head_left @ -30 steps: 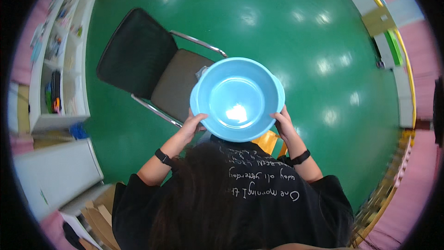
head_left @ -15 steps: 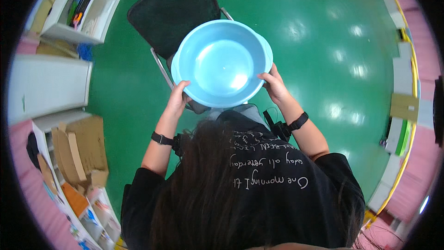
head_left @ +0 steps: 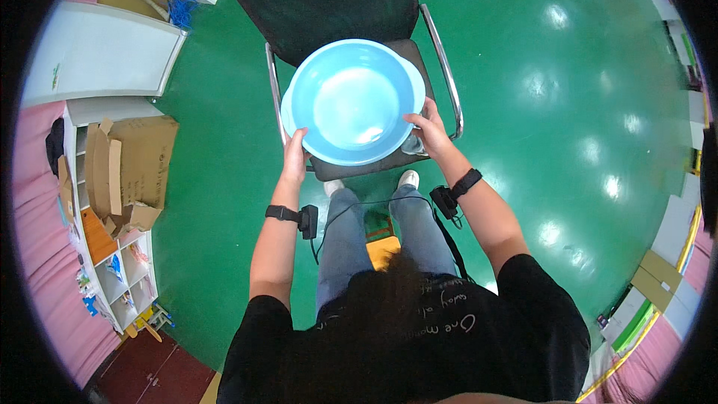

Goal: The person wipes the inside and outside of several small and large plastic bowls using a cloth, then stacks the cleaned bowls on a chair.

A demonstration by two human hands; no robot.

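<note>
A round light-blue plastic basin (head_left: pixel 357 101) with nothing in it is held between my two hands, over the seat of a black chair (head_left: pixel 329 0). My left hand (head_left: pixel 296 155) grips the near-left rim, thumb on top and fingers mostly hidden beneath. At the right rim, my right hand (head_left: pixel 430 129) holds on in the same way. Below my right hand, a small clear or greyish object (head_left: pixel 413 144) shows on the chair seat; its kind is hard to make out. Whether the basin touches the seat is hidden by the basin itself.
Chrome armrests (head_left: pixel 447 67) flank the chair. A small yellow stool (head_left: pixel 383 251) is between my legs. To the left are white shelves (head_left: pixel 134 284), an opened cardboard box (head_left: pixel 142 164) and a white cabinet (head_left: pixel 105 52). Boxes and a yellow cable (head_left: pixel 628 363) run along the right.
The chair now appears squarely under the basin, with its seat and both armrests visible. My legs and the stool have come into view. Both hands still hold the basin.
</note>
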